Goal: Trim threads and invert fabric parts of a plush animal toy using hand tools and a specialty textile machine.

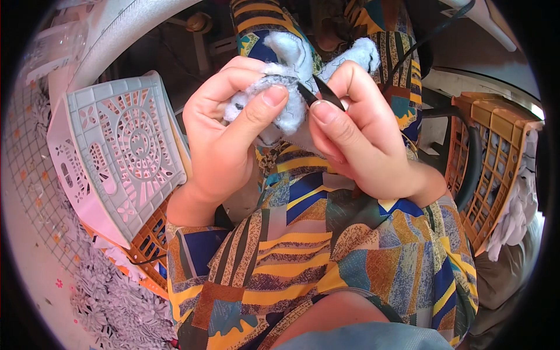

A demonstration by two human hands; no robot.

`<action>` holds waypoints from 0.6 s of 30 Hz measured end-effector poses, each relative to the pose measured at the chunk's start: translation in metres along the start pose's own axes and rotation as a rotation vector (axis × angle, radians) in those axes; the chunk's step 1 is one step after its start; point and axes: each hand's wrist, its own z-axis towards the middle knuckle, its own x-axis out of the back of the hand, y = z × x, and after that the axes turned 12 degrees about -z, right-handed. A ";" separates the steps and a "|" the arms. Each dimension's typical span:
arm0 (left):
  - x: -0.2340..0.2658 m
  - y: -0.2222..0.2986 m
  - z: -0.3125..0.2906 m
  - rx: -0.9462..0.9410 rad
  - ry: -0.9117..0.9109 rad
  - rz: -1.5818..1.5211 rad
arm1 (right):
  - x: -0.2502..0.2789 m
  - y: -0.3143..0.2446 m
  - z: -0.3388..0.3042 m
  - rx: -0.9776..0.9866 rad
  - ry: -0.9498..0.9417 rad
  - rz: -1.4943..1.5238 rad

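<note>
Above my lap, both hands work on a fluffy pale-blue fabric piece point(293, 111) with dark thread lines along it. My left hand point(224, 125) is closed on its left side, the thumb pressing from the front. Part of the piece sticks up beyond the fingers, and another soft length reaches to the upper right behind my right hand point(367, 131). Between the thumb and fingers of that hand are black thread snips point(309, 93), their two pointed tips apart and turned toward the fabric's edge. My fingers cover the rest of the snips.
At left, a grey openwork plastic basket point(140, 140) leans over an orange crate point(149, 242). Many pale soft pieces point(119, 297) lie at the lower left. A brown crate point(496, 157) with pale pieces stands at right. A white curved edge point(131, 29) spans the upper left.
</note>
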 end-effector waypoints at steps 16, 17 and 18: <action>0.001 -0.001 -0.001 -0.009 -0.024 0.027 | 0.005 -0.011 0.002 0.200 0.237 -0.388; 0.001 -0.001 -0.001 -0.021 -0.033 0.058 | 0.007 -0.009 0.005 0.245 0.234 -0.446; 0.002 -0.001 -0.001 -0.030 -0.040 0.079 | 0.009 -0.008 0.007 0.290 0.236 -0.503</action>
